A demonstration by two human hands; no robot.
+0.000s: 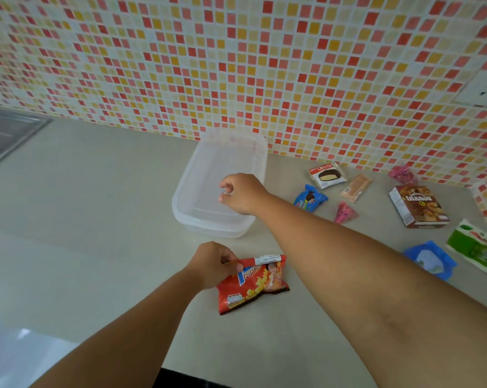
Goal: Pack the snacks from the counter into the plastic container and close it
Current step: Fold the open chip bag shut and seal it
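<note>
A clear plastic container point(185, 191) stands near the tiled wall, and a doubled rim at its near edge suggests the lid is on. My right hand point(242, 194) hovers over its middle with the fingers curled in and nothing visible in them. My left hand point(211, 264) pinches the top left corner of a red potato chip bag point(253, 287), which lies on the counter in front of the container. To the right lie a choco pie pack point(326, 175), a blue cookie pack point(309, 201), a wafer pack point(355, 187) and a brown snack box point(418, 205).
Two small pink candy bags point(344, 212) point(403, 175), a blue pouch point(429, 259) and a green pack point(477, 250) lie at the right. A steel sink point(4, 133) sits at the far left. A wall socket point(482, 89) is at the upper right.
</note>
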